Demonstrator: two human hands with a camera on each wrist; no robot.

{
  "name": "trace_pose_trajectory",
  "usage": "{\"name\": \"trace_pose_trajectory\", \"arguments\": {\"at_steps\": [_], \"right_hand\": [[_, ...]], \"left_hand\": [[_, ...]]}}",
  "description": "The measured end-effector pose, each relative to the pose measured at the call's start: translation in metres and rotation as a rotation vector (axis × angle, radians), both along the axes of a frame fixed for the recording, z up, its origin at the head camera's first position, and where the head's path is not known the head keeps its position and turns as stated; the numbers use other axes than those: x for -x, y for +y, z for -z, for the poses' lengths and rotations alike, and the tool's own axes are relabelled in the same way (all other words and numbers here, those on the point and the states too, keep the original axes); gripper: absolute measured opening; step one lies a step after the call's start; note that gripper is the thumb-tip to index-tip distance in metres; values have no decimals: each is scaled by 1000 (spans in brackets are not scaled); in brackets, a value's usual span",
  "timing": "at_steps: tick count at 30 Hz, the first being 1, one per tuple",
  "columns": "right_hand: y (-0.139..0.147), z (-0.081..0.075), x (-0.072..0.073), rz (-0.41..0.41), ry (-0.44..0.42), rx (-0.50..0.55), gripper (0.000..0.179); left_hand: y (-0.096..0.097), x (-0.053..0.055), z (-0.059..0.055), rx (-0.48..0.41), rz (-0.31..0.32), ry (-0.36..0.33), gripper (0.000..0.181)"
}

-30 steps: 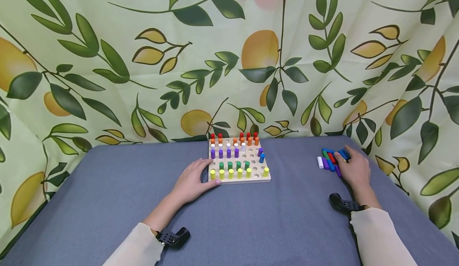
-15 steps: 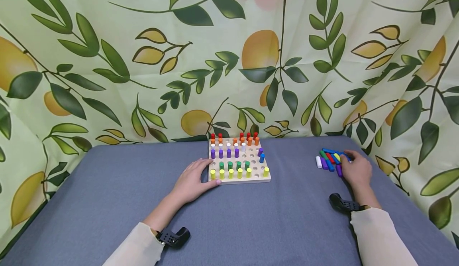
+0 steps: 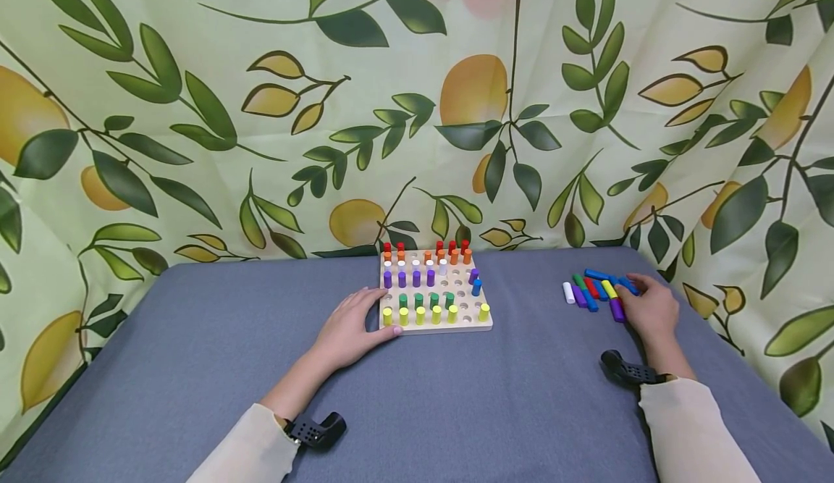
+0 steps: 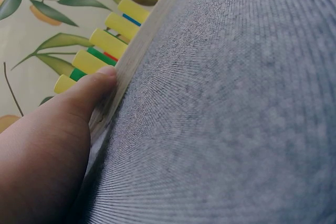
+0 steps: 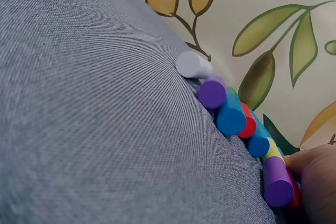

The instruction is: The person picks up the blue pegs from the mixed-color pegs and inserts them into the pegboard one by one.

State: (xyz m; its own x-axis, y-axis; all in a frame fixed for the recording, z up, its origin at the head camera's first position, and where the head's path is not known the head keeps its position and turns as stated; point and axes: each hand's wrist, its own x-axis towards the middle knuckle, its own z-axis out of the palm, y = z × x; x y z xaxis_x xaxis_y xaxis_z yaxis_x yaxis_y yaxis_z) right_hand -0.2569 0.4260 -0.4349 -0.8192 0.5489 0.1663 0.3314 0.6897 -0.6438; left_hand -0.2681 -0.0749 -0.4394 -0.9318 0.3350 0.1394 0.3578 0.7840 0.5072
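Note:
A wooden pegboard with rows of coloured pegs stands at the far middle of the table. My left hand holds its near left corner, the fingers along the left side and the thumb at the front edge. In the left wrist view the thumb lies by the yellow pegs. My right hand rests with its fingers spread over a group of loose pegs, among them a white peg, a yellow peg and a purple peg. Its thumb touches the group beside the purple peg; the other fingertips are hidden.
The pegs on the board run in red, orange, white, purple, green and yellow rows, with one blue peg at the right and some bare holes. A blue-grey cloth covers the table. A leaf-patterned curtain rises right behind it.
The loose pegs have shifted left and spread apart, so the yellow and purple ones show more fully. My right hand has drawn slightly right. The left hand and pegboard have stayed put.

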Motion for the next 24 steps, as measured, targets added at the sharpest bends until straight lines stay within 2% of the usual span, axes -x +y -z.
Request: {"name": "trace_pose_trajectory", "arguments": {"at_steps": [15, 20, 24], "right_hand": [[0, 1, 2, 40, 49, 37, 46], [-3, -1, 1, 61, 94, 72, 46], [-6, -3, 2, 85, 167, 77, 44]], "left_hand": [[0, 1, 1, -3, -5, -4, 81], [0, 1, 1, -4, -6, -4, 81], [0, 0, 0, -3, -5, -3, 80]]}}
